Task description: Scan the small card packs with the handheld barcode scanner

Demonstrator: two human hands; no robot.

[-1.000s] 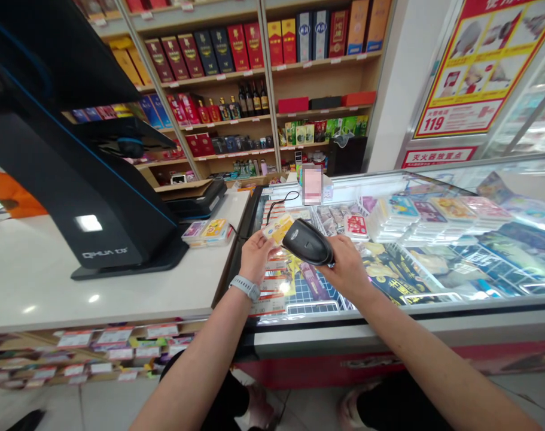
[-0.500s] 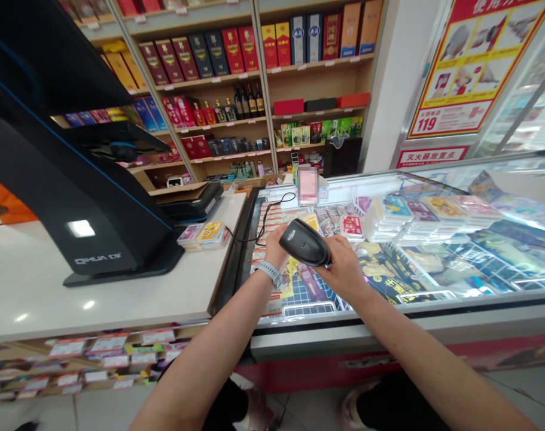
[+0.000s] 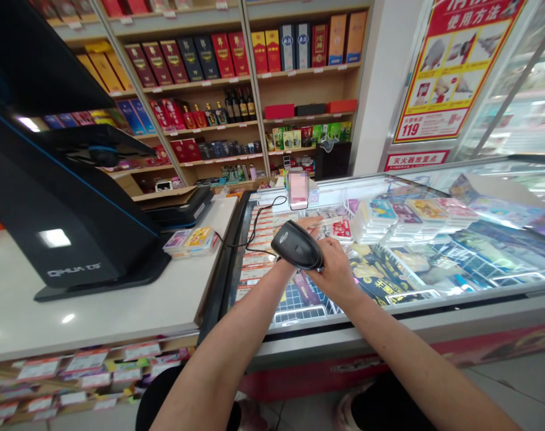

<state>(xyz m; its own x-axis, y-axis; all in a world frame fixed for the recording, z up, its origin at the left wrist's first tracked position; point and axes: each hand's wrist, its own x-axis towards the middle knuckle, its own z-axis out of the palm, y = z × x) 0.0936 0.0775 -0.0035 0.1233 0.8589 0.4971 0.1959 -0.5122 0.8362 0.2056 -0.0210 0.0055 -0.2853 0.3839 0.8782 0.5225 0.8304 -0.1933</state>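
My right hand is wrapped round the grip of a black barcode scanner, held above the glass-topped freezer. My left hand reaches past the far side of the scanner, which covers most of it. Only some fingers show, near a clear pack with a red label; whether they hold it cannot be made out. A black cable loops over the price labels on the left of the freezer top.
On the left, a black checkout terminal stands on a white counter, beside small clear packs. A blurred phone-like object stands at the freezer's far edge. Stacked packs lie to the right. Shelves of boxes line the back.
My left hand has moved right and farther away, behind the scanner, toward the red-labelled pack. My right hand still grips the scanner. The view has turned slightly right.
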